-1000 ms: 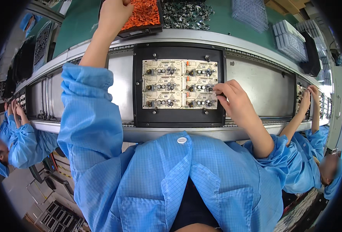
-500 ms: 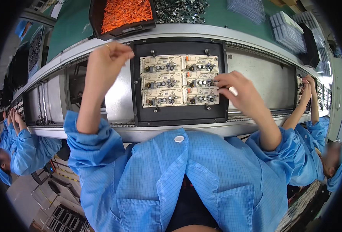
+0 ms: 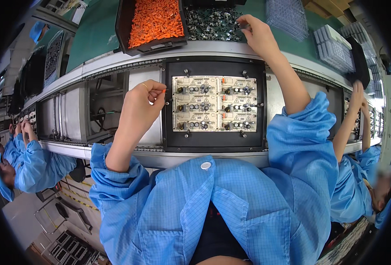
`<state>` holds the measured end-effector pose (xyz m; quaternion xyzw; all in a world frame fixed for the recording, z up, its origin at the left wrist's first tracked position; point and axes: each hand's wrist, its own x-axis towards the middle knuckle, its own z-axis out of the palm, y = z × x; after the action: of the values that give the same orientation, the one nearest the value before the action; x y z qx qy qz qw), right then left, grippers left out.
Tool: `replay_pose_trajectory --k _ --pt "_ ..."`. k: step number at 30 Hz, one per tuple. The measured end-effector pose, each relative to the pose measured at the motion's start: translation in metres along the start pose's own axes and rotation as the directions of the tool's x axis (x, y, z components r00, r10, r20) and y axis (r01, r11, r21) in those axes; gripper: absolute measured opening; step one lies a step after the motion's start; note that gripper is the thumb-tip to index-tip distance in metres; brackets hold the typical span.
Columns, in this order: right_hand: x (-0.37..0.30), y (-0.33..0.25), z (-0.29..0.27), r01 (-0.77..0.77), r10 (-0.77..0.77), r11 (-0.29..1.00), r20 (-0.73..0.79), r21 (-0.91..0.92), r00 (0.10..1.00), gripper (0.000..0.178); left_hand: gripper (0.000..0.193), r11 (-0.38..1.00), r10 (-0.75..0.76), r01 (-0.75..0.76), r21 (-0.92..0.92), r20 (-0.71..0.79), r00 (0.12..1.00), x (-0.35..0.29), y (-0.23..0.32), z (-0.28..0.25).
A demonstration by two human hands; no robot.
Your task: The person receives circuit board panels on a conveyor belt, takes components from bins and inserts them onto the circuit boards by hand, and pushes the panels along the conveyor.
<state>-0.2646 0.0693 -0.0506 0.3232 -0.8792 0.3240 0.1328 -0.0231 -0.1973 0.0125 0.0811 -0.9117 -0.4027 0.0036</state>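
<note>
My left hand (image 3: 143, 104) is pinched at the left edge of the black carrier frame (image 3: 213, 143), with a small orange component (image 3: 164, 91) at its fingertips. Inside the frame lies a panel of cream circuit boards (image 3: 218, 104), populated with capacitors and other parts; a few orange pieces show along its middle. Beyond the frame, my right hand (image 3: 258, 36) is at the right side of a heap of small dark and silvery metal parts (image 3: 213, 24). Its thumb and fingers are drawn together, and whatever lies between them is too small to name.
A black bin (image 3: 153, 47) full of orange components (image 3: 155, 22) stands on the green bench at the back. Clear plastic trays (image 3: 286, 17) and white trays (image 3: 334, 46) are stacked to the right. Metal conveyor rails run across. Co-workers in blue sit at either side.
My right hand has left the boards' right edge and reached up to the metal parts. My left hand has come down beside the frame, now showing an orange component. The whole view has shifted slightly.
</note>
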Motion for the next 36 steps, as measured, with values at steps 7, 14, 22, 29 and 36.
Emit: replay_pose_trajectory --k 7,14,22,29,36 --pt "0.009 0.008 0.010 0.029 -0.029 1.000 0.006 0.008 1.000 0.031 0.018 1.000 0.016 -0.016 0.001 0.040 0.999 0.010 -0.004 0.001" --pt "0.005 0.018 0.010 -0.014 0.014 1.000 0.040 -0.014 0.999 0.021 0.019 0.998 0.051 -0.054 0.023 0.091 0.994 0.024 0.000 0.008" --pt "0.003 0.013 -0.006 -0.039 0.040 0.999 0.052 -0.020 0.998 0.015 0.017 0.991 0.109 -0.116 0.065 0.098 0.989 0.034 0.004 0.010" --pt "-0.022 -0.035 -0.041 -0.253 0.206 0.861 0.152 0.441 0.967 0.015 0.010 0.939 0.266 -0.284 0.196 0.114 0.957 0.041 0.004 0.020" --pt "-0.071 -0.056 -0.072 -0.386 0.314 0.745 0.225 0.544 0.923 0.019 0.012 0.896 0.271 -0.320 0.310 0.189 0.944 0.049 -0.001 0.026"
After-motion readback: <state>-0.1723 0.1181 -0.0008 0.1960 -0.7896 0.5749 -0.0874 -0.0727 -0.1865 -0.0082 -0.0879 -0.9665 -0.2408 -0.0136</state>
